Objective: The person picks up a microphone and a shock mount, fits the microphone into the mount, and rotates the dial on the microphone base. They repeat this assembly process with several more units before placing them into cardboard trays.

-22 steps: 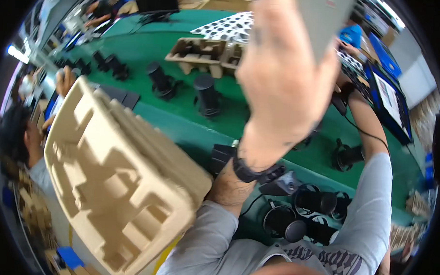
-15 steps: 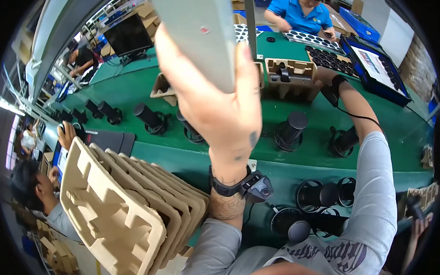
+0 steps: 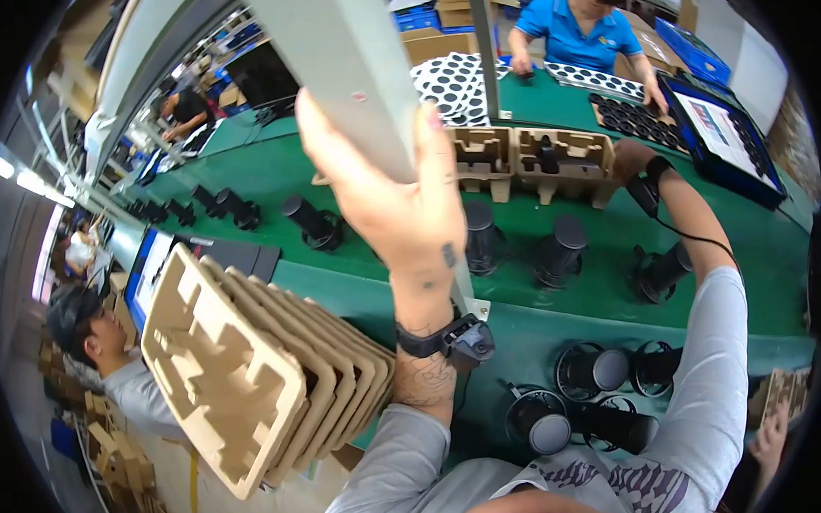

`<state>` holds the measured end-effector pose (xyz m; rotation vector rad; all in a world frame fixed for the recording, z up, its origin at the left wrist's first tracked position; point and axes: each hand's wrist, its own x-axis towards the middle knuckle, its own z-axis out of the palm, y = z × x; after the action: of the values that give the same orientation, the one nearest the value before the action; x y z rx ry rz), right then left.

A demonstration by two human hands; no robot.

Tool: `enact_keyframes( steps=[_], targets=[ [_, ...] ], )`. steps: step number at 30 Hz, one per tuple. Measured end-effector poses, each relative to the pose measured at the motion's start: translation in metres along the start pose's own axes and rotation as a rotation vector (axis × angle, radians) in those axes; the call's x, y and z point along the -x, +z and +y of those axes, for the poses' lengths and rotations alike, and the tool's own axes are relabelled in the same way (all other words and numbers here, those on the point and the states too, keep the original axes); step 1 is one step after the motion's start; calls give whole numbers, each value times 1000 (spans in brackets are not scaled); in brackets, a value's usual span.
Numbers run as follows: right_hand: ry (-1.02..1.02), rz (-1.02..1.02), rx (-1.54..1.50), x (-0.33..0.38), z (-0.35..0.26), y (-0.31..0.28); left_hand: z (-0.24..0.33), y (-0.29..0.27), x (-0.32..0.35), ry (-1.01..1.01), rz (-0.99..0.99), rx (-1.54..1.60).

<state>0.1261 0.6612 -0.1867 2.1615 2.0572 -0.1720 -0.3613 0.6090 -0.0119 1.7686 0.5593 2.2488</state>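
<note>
My left hand (image 3: 399, 197) is closed round a grey metal post (image 3: 345, 64), thumb on its right side and fingers on its left. A black strap with a small camera (image 3: 472, 345) circles that wrist. Reaching far right, my right hand (image 3: 633, 163) is against the right end of a brown moulded pulp tray (image 3: 562, 176); its fingers are mostly hidden there. A black part stands in this tray. Another pulp tray (image 3: 481, 168) adjoins it on the left, partly behind my left hand. Black cylinders with ring bases (image 3: 563, 248) stand in a row on the near side of the trays.
A tilted stack of pulp trays (image 3: 221, 367) rises at lower left. More black cylinders (image 3: 596, 367) lie near my body on the green bench (image 3: 337, 295). Across it, a person in blue (image 3: 581, 36) handles black rings (image 3: 632, 119) beside a blue bin (image 3: 722, 132).
The view has shifted, so the bench appears lower and further right. My hands keep their places on post and tray. The person in blue has moved one hand to the rings.
</note>
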Motion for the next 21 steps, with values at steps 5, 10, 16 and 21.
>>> enact_keyframes(
  steps=[5, 10, 16, 21],
  targets=[
    [-191, -85, -340, 2, -35, -5, -2, -5, -2, 66, -19, -92],
    [-180, -282, -422, -18, -74, -14, -10, 0, 1, 124, -35, -36],
    [-333, -376, -537, -53, -162, -28, -11, -3, -1, 139, -44, -47],
    [-165, -230, -1092, -56, -225, -39, -14, 5, -1, 148, -65, -48]
  ],
)
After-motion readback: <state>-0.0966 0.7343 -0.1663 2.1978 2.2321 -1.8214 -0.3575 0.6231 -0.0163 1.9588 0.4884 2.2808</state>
